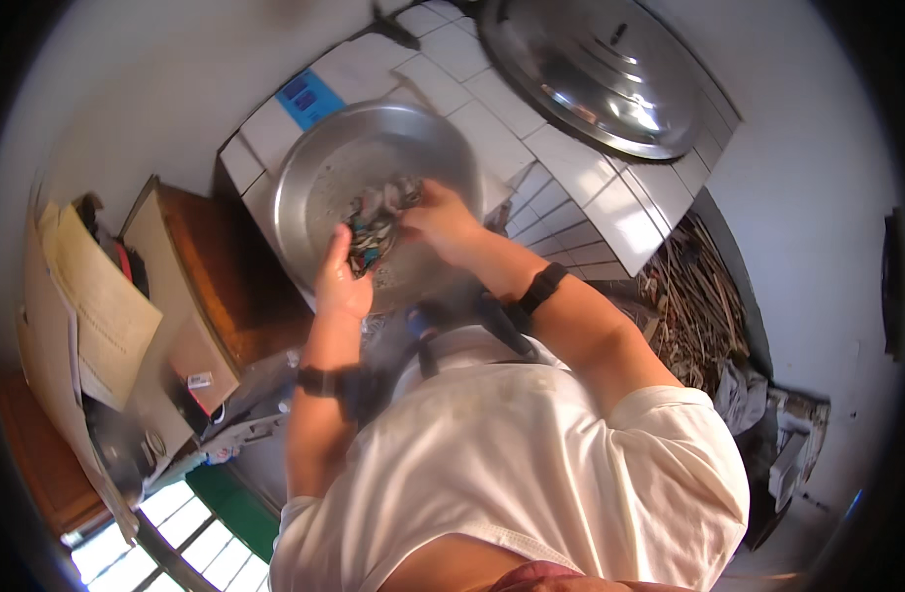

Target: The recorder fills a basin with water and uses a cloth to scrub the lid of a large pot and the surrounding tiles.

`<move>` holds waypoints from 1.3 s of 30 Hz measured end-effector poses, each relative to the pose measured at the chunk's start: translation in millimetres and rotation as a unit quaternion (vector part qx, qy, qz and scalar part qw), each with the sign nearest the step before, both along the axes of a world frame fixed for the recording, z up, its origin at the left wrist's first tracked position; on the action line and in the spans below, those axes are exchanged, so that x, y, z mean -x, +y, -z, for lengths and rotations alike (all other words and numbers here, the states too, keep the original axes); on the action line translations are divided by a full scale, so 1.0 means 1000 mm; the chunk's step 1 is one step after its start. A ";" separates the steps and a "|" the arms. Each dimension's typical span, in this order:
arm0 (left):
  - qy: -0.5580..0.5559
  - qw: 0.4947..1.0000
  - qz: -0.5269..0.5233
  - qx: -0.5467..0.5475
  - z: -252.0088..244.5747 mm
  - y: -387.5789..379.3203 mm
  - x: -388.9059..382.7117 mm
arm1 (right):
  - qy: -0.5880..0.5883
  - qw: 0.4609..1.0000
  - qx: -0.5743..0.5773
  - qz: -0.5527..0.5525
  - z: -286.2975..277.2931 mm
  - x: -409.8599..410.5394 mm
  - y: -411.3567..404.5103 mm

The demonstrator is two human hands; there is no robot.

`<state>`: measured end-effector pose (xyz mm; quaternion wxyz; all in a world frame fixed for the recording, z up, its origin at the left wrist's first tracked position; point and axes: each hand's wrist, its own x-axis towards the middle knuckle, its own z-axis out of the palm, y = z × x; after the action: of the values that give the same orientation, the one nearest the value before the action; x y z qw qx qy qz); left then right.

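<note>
A round metal basin (297, 200) stands on a white-tiled counter, with a little liquid and small specks on its inner surface. Over it, both hands grip a bunched, patterned, multicoloured cloth (375, 229). My left hand (345, 281) is on its lower left end, thumb pointing up. My right hand (441, 222) pinches its upper right part with curled fingers. The cloth looks wet and crumpled; its lower folds are partly behind my left hand.
A large domed metal lid (608, 81) covers the counter's far right. A blue sheet (310, 100) lies behind the basin. Bundled sticks (700, 303) are heaped below the counter at right. A wooden cabinet (208, 259) stands at left, near hanging paper (104, 311).
</note>
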<state>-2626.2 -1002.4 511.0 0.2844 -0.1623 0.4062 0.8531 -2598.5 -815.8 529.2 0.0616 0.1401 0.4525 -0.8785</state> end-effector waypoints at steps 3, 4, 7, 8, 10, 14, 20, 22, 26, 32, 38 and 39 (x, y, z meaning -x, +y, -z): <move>0.002 0.994 -0.096 -0.061 -0.023 0.010 -0.003 | 0.011 0.999 -0.028 0.029 -0.011 -0.010 0.015; 0.018 0.992 -0.093 -0.080 -0.021 0.010 0.001 | 0.007 0.998 0.025 0.053 -0.017 -0.014 0.024; 0.050 0.991 -0.083 -0.089 -0.046 0.040 -0.004 | 0.017 0.994 0.093 0.059 -0.008 -0.022 0.050; 0.099 0.993 -0.060 0.020 -0.056 0.056 -0.009 | -0.002 0.992 0.116 0.058 -0.013 -0.027 0.052; 0.252 0.948 -0.004 0.196 -0.060 0.093 -0.024 | 0.061 0.982 0.174 0.034 -0.012 -0.032 0.053; 0.433 0.820 0.100 0.362 -0.056 0.133 -0.030 | -0.005 0.991 0.069 0.118 -0.024 -0.051 0.081; 0.485 0.783 0.119 0.370 -0.043 0.140 -0.028 | -0.056 0.966 0.166 0.192 0.012 -0.101 0.208; 0.490 0.763 0.078 0.414 -0.024 0.116 -0.022 | -0.074 0.954 0.164 0.241 0.043 -0.120 0.250; 0.464 0.719 -0.020 0.518 -0.005 0.062 -0.026 | -0.043 0.926 0.159 0.339 0.096 -0.160 0.323; 0.309 0.708 -0.198 0.603 0.008 -0.015 -0.068 | -0.211 0.892 -0.200 0.346 0.118 -0.170 0.376; -0.073 0.855 -0.221 0.462 0.035 -0.023 -0.109 | -0.107 0.993 0.022 0.041 0.075 -0.071 0.286; -0.086 0.872 -0.202 0.438 0.039 -0.018 -0.111 | -0.112 0.992 0.043 -0.025 0.076 -0.055 0.271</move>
<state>-2514.8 -1020.3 471.7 0.0394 -0.4214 0.6704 0.6095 -2544.0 -544.8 453.0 0.1399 0.2231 0.4077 -0.8743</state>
